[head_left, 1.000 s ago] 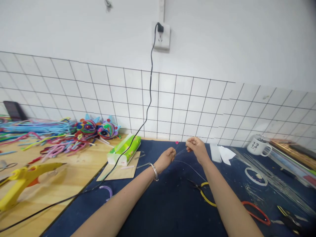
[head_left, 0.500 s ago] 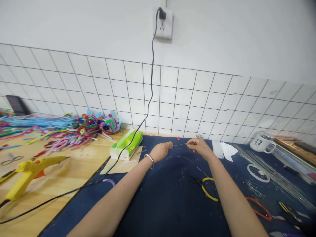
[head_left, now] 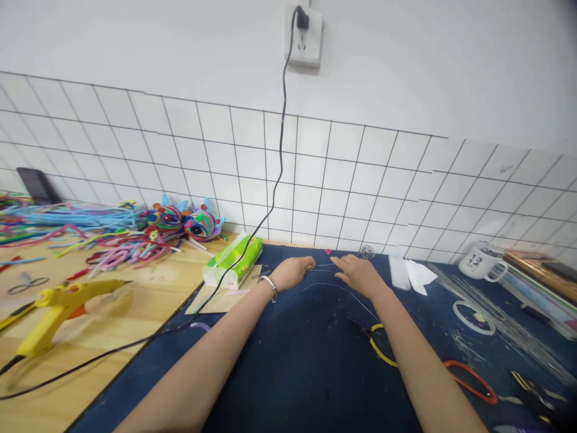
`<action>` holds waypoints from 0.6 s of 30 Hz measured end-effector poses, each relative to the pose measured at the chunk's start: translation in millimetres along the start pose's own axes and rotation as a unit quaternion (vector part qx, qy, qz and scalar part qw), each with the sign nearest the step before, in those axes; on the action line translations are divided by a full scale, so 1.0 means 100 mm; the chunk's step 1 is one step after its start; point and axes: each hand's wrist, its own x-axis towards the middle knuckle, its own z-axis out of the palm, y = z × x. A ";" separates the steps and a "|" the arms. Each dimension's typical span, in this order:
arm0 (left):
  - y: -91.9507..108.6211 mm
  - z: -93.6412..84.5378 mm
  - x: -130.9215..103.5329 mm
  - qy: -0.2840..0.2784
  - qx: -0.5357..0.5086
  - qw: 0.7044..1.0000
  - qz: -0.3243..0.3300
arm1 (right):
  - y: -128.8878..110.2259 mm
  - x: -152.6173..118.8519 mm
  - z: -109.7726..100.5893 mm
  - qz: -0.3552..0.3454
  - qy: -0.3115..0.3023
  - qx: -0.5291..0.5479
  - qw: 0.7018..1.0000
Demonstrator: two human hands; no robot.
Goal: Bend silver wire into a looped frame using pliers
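My left hand (head_left: 292,272), with a silver bangle at the wrist, is closed on a thin wire (head_left: 323,265) that sticks out to the right from its fingertips. Facing it, my right hand (head_left: 356,273) has its forefinger and thumb apart, close to the wire's free side; nothing shows between them. Another curved wire (head_left: 340,287) lies on the dark blue mat (head_left: 293,361) below both hands. Yellow-handled pliers (head_left: 382,349) rest on the mat, partly behind my right forearm. A small pink piece (head_left: 328,252) sits beyond my fingertips.
Left: green tissue pack (head_left: 241,258), yellow glue gun (head_left: 54,307), scissors (head_left: 27,282), coloured pipe cleaners (head_left: 90,219) and a black cable (head_left: 274,198). Right: white mug (head_left: 482,263), white ring (head_left: 472,317), straight wires (head_left: 509,325), red-handled tool (head_left: 473,380).
My right hand's finger and thumb have parted from their pinch near the wire. My left hand stays closed beside it. The whole view has shifted slightly.
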 end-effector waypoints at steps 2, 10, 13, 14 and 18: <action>-0.02 0.01 0.00 -0.010 -0.001 1.000 0.024 | 0.00 0.00 0.00 0.000 -0.007 -0.022 1.000; 0.00 -0.04 -0.01 -0.053 0.003 0.995 0.089 | -0.01 0.00 0.00 0.017 -0.049 -0.066 0.996; 0.02 -0.02 -0.01 -0.068 0.023 0.993 0.096 | -0.02 0.00 0.03 0.022 -0.060 -0.072 0.995; 0.02 -0.01 -0.01 -0.069 0.033 0.993 0.095 | -0.02 0.00 0.05 0.022 -0.064 -0.074 0.995; -0.02 0.05 -0.02 -0.044 0.086 0.993 0.065 | -0.04 0.02 0.13 0.021 -0.076 -0.076 0.994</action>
